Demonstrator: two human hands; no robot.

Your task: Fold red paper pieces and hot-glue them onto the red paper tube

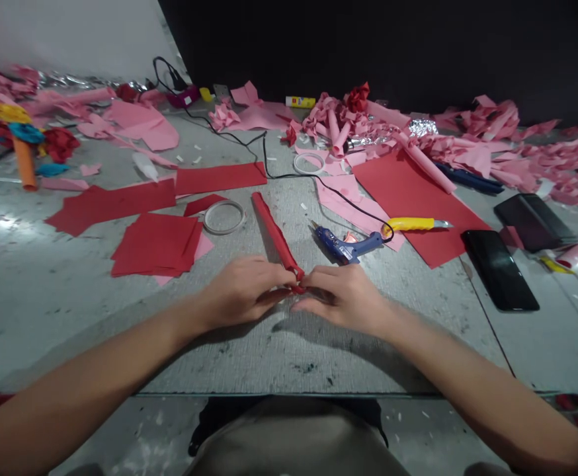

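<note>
A rolled red paper tube (275,230) lies on the table, slanting away from me, its near end crumpled and twisted. My left hand (249,289) pinches that near end from the left. From the right, the fingers of my right hand (343,297) are closed on the same end, close to the left fingertips. Just past my right hand rests a blue glue gun (341,244) with a black cord. Left of the tube are a white ring (224,217) and a stack of red paper squares (155,244).
Red paper strips (219,177) lie beyond the ring. A yellow cutter knife (412,224) sits on a large red sheet (428,248), with a black phone (500,270) to its right. Crumpled pink paper (557,165) and a glue stick (300,102) line the back.
</note>
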